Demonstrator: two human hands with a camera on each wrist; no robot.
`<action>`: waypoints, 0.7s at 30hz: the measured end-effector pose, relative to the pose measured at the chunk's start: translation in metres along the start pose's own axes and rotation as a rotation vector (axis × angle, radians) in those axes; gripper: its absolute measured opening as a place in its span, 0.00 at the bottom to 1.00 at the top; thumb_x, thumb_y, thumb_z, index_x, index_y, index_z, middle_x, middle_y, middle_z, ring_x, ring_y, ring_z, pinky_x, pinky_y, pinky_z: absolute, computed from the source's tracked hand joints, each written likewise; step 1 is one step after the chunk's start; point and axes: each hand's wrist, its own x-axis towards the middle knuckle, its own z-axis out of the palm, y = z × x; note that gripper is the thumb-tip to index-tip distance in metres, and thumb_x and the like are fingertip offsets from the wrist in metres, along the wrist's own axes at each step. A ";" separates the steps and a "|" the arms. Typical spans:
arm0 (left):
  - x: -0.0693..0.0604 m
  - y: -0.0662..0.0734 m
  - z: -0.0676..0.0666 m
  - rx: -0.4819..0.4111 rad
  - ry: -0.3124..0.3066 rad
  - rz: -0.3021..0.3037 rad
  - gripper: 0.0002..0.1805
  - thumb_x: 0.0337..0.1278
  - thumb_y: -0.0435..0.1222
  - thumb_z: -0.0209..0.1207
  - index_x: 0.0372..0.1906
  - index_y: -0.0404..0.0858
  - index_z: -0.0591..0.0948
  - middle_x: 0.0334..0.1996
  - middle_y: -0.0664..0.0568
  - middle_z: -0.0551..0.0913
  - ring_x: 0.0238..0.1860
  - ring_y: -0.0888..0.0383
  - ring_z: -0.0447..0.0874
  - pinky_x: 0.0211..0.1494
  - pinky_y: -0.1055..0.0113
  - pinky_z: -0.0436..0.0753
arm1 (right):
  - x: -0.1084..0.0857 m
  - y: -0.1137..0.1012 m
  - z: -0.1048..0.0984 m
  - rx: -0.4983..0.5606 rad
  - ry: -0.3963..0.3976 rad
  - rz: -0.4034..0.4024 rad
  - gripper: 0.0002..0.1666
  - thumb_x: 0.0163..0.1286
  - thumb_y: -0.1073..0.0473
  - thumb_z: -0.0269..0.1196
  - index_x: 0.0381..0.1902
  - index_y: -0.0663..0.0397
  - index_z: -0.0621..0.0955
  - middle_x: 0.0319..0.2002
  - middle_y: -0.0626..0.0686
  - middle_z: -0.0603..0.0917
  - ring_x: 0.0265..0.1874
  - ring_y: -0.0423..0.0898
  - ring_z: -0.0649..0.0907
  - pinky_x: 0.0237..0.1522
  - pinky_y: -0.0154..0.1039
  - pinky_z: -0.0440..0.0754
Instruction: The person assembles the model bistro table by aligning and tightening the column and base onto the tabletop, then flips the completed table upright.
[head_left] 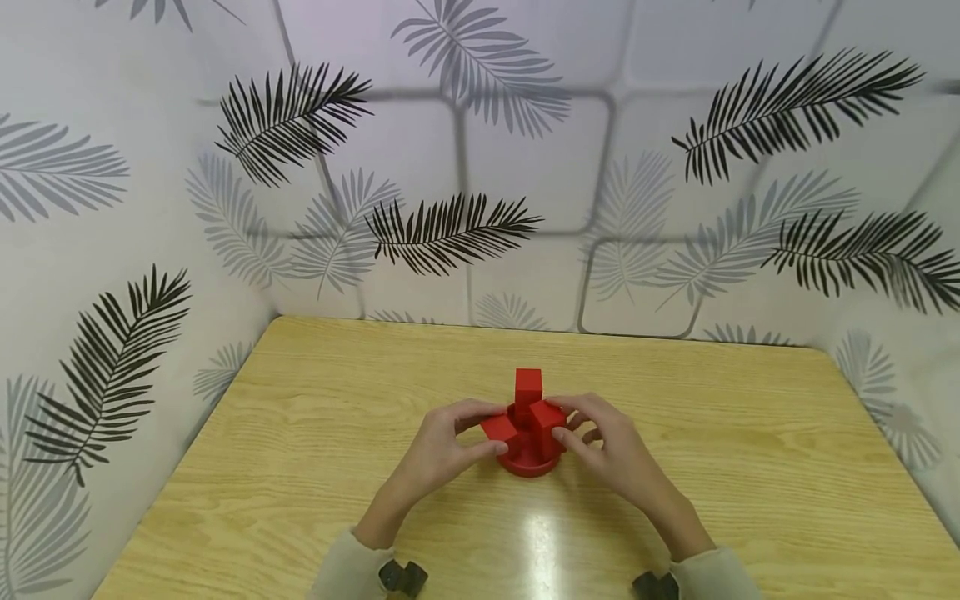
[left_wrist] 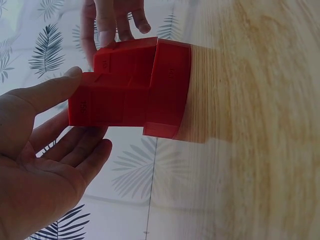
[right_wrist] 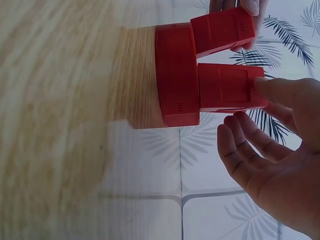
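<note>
A round red base (head_left: 528, 469) stands on the table, with three red blocky pieces upright in it. My left hand (head_left: 438, 448) pinches the top of the left red block (head_left: 500, 432) between thumb and fingers; in the left wrist view that block (left_wrist: 107, 104) leans out from the base (left_wrist: 171, 82). On the other side, my right hand (head_left: 621, 457) holds the right red block (head_left: 548, 419), its thumb on the near face. Small raised marks show on this block (right_wrist: 225, 89) in the right wrist view. A third red block (head_left: 528, 386) rises at the back, untouched.
The wood-grain table (head_left: 315, 417) extends around the base on every side. Behind it is a pale wall covering (head_left: 525, 283) printed with dark and grey leaves. Dark straps or mounts (head_left: 402, 577) sit at both wrists beside light sleeves (head_left: 348, 571).
</note>
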 end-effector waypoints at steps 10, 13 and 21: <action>0.000 0.000 0.000 -0.005 -0.002 0.003 0.26 0.57 0.32 0.73 0.60 0.29 0.82 0.56 0.44 0.85 0.60 0.48 0.82 0.67 0.59 0.79 | 0.000 -0.002 -0.004 0.042 0.031 0.037 0.21 0.65 0.66 0.73 0.55 0.54 0.82 0.49 0.50 0.87 0.47 0.50 0.87 0.43 0.44 0.90; 0.000 0.000 0.001 -0.002 -0.001 0.007 0.26 0.57 0.32 0.73 0.60 0.29 0.82 0.56 0.44 0.85 0.60 0.47 0.82 0.67 0.58 0.79 | -0.001 -0.001 -0.005 0.053 0.024 0.028 0.23 0.64 0.63 0.74 0.57 0.54 0.82 0.48 0.51 0.86 0.43 0.49 0.87 0.41 0.40 0.90; 0.001 -0.002 0.000 0.002 0.000 0.015 0.26 0.57 0.33 0.73 0.60 0.30 0.82 0.55 0.45 0.85 0.60 0.48 0.82 0.66 0.59 0.79 | -0.003 0.001 -0.009 0.080 -0.028 0.038 0.28 0.65 0.60 0.74 0.62 0.52 0.81 0.49 0.50 0.83 0.41 0.48 0.85 0.41 0.36 0.89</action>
